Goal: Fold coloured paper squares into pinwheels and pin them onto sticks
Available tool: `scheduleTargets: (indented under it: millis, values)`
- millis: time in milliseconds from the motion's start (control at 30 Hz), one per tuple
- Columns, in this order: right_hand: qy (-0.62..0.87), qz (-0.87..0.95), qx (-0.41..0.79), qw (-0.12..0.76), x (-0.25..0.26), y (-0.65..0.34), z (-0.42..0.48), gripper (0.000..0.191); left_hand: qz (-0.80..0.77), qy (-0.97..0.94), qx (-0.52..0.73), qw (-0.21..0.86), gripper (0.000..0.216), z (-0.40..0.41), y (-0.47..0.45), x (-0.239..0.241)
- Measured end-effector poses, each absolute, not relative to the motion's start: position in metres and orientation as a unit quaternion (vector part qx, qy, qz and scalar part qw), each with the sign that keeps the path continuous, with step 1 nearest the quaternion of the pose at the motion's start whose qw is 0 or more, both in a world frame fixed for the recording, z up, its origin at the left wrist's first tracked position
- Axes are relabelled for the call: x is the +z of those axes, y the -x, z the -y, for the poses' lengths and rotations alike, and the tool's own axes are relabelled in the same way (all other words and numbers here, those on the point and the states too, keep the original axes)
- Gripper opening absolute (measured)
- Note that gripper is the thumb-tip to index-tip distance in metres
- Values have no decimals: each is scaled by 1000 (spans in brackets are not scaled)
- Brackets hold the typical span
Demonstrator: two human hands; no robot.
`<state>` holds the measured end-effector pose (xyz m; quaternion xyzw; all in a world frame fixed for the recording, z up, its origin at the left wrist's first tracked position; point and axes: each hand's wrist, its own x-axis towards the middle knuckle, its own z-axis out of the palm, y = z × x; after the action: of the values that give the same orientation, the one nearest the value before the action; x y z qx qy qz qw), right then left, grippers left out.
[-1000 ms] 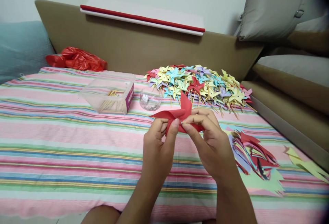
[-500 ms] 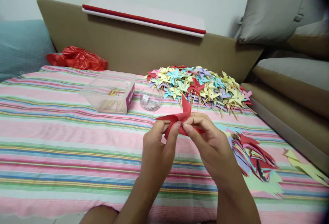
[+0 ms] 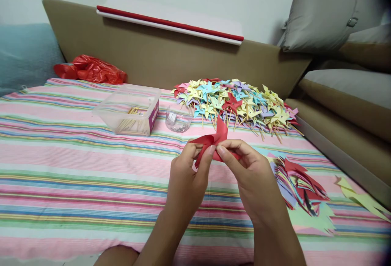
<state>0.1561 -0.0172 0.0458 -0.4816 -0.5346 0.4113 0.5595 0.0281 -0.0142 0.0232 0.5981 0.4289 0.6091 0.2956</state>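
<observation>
A red paper pinwheel [image 3: 221, 129] is held up between my two hands over the striped cloth, its blades curled in toward the middle. My left hand [image 3: 190, 166] grips its left side, thumb near the centre. The right hand [image 3: 247, 162] pinches close to the centre with thumb and index finger, and these fingers hide whatever is at the middle. Just beyond stands a clear round tub [image 3: 179, 120] with small metal pieces at its bottom. To its left, a clear plastic box [image 3: 122, 99] contains thin wooden sticks [image 3: 134, 122].
Many finished pinwheels on sticks [image 3: 233, 103] lie heaped at the back. Stacked cut paper [image 3: 301, 184] sits to the right, beside a loose yellow piece [image 3: 357, 194]. A red plastic bag [image 3: 91, 69] rests back left. Grey cushions [image 3: 319, 17] border the right side.
The pinwheel has tilted slightly, and its upper blade sits a little lower. My right fingers have shifted at the centre, where a small pin-like glint is now covered.
</observation>
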Motion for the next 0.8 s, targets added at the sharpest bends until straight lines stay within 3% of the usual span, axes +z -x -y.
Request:
scheduleTargets:
  millis: [233, 500, 667, 800]
  values:
    - [448, 492, 437, 606, 41, -152, 15, 18, -434, -601, 595, 310, 10, 13, -27, 22]
    - [422, 424, 513, 615, 37, -150, 12, 57, -438, -607, 577, 327, 11, 13, -25, 23]
    - [390, 467, 535, 587, 34, -150, 11, 23, -444, -629, 553, 318, 12, 12, -20, 24]
    - [382, 469, 542, 584, 31, -150, 11, 16, -440, -630, 546, 332, 11, 11, -16, 24]
